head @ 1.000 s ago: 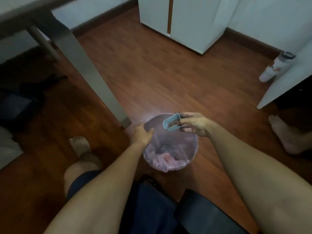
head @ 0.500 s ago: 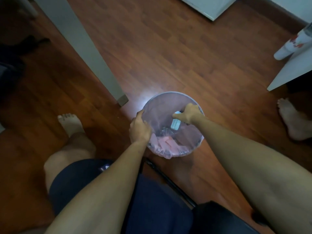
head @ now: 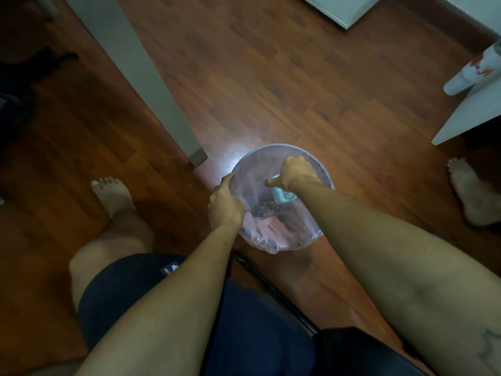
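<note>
Progress: small blue container tipped inside lined bin on the floor, brown bits lying on the trash; dumping looks nearly done, withdrawal left | Right hand: reaching down into the bin, grip clamped on container | Left hand: grip curled over the bin's rim, steadying it

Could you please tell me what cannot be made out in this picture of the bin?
Head view:
- Blue tub: mostly hidden under the right hand; its inside is unseen.
- Brown bits in the bin: too small and dim to identify.
- White bottle: cut off by the right edge.
</note>
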Demonstrator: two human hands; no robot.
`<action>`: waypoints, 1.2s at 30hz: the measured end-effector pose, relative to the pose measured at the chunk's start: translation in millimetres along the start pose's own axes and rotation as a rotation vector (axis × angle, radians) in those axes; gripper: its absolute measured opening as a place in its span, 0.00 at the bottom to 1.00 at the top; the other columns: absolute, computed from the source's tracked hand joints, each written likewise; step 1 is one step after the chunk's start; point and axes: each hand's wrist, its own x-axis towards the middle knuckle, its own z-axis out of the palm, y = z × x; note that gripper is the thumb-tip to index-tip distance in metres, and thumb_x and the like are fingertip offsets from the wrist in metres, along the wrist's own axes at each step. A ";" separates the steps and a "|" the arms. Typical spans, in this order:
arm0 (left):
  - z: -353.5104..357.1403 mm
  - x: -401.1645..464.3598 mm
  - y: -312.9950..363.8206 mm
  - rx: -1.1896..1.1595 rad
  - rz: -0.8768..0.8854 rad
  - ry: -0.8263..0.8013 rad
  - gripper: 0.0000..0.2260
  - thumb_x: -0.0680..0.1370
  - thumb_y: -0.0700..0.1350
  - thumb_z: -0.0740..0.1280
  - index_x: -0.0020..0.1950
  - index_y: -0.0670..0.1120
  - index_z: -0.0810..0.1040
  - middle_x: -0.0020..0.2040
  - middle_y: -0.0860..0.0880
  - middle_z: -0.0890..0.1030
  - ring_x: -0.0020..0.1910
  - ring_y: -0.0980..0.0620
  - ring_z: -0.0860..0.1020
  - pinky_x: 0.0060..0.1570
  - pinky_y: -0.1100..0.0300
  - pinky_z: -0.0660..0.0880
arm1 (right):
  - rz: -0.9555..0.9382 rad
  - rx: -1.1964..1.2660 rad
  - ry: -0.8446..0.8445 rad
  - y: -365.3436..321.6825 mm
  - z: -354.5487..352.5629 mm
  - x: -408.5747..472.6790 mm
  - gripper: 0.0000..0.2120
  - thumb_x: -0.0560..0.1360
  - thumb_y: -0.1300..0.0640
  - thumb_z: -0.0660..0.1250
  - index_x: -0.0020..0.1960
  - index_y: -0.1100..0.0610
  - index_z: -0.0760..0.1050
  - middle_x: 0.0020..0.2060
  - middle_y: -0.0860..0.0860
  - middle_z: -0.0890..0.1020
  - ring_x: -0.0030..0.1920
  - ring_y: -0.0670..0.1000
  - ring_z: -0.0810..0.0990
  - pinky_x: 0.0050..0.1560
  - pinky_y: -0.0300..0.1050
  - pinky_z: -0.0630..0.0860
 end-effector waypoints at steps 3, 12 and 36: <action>-2.6 0.9 2.5 0.039 0.000 -0.016 0.22 0.75 0.38 0.60 0.67 0.56 0.73 0.59 0.42 0.80 0.58 0.37 0.78 0.57 0.48 0.75 | 0.004 0.000 -0.003 -1.6 -7.2 -4.1 0.26 0.66 0.35 0.73 0.37 0.59 0.72 0.47 0.57 0.83 0.48 0.58 0.81 0.40 0.47 0.71; -44.2 1.5 37.4 0.141 0.043 -0.041 0.20 0.77 0.48 0.62 0.69 0.49 0.73 0.65 0.42 0.78 0.63 0.38 0.74 0.61 0.49 0.72 | -0.017 0.084 0.041 -19.1 -55.3 -37.6 0.27 0.67 0.38 0.73 0.49 0.61 0.77 0.50 0.58 0.81 0.44 0.59 0.78 0.40 0.47 0.71; -359.9 -88.0 210.4 0.089 0.443 0.346 0.12 0.75 0.47 0.63 0.53 0.48 0.83 0.53 0.46 0.85 0.56 0.45 0.79 0.57 0.56 0.74 | -0.537 1.364 -0.274 -129.7 -268.8 -236.3 0.17 0.68 0.51 0.71 0.52 0.61 0.79 0.35 0.56 0.81 0.37 0.55 0.83 0.43 0.51 0.83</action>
